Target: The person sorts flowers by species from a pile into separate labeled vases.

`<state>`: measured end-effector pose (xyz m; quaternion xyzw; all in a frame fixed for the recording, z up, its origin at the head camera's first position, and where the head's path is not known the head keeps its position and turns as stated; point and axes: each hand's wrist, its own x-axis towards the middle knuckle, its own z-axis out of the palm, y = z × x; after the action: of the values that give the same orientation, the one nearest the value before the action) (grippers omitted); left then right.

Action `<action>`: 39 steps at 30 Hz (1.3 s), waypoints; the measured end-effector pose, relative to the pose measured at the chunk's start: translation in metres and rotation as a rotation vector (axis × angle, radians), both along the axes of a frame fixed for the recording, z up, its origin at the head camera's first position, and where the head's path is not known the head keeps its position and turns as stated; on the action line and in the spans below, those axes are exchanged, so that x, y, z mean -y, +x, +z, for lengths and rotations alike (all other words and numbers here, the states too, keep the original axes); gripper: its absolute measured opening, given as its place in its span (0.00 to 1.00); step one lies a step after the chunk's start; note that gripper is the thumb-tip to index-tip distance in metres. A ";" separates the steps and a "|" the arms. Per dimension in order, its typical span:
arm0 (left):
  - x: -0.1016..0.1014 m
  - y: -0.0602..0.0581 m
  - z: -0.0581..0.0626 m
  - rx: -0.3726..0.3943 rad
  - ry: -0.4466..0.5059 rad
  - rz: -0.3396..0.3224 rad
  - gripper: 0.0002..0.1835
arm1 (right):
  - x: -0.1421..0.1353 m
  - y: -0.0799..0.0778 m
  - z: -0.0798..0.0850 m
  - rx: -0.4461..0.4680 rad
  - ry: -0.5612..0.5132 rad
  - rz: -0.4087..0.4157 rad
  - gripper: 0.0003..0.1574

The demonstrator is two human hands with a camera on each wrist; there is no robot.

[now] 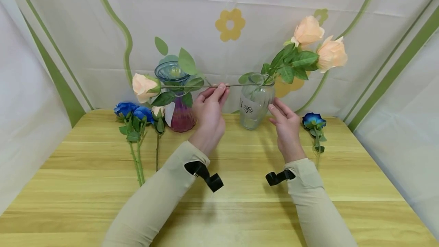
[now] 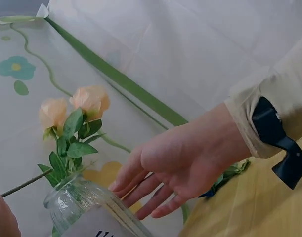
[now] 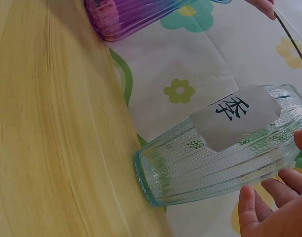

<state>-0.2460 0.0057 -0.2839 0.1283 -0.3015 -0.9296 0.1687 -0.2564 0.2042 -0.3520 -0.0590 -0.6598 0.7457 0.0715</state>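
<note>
My left hand (image 1: 210, 113) pinches the thin stem of a peach rose (image 1: 144, 87). The stem lies nearly level, its bloom to the left and its cut end passing by the mouth of a clear glass vase (image 1: 257, 104). Two peach roses (image 1: 307, 31) stand in that vase and lean right; its white label (image 3: 235, 116) bears a dark character. Beside the vase's right side is my right hand (image 1: 286, 129), fingers loosely bent and fingertips at or very near the glass; firm contact is hard to tell. In the left wrist view only part of the left hand (image 2: 3, 217) shows.
Behind the held rose stands a blue-to-purple glass vase (image 1: 183, 117) with a white tag. Blue roses (image 1: 142, 113) and a pale rose (image 1: 159, 111) lie on the wooden table (image 1: 240, 193) at left, a blue rose (image 1: 313, 120) at right. A patterned curtain (image 1: 192, 14) hangs behind.
</note>
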 end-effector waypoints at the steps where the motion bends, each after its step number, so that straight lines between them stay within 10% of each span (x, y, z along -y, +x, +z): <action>1: -0.002 -0.002 0.001 0.009 0.000 0.001 0.10 | 0.000 0.000 0.000 -0.001 -0.001 0.000 0.36; 14: -0.018 -0.030 0.000 0.037 -0.022 0.045 0.12 | -0.002 -0.001 -0.001 0.012 -0.040 -0.001 0.36; 39: -0.051 -0.055 0.009 0.123 -0.354 0.082 0.08 | 0.000 -0.001 0.000 0.009 -0.003 0.008 0.36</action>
<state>-0.3010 0.0571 -0.2752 0.1656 -0.4645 -0.8448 0.2077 -0.2572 0.2042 -0.3516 -0.0596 -0.6593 0.7466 0.0655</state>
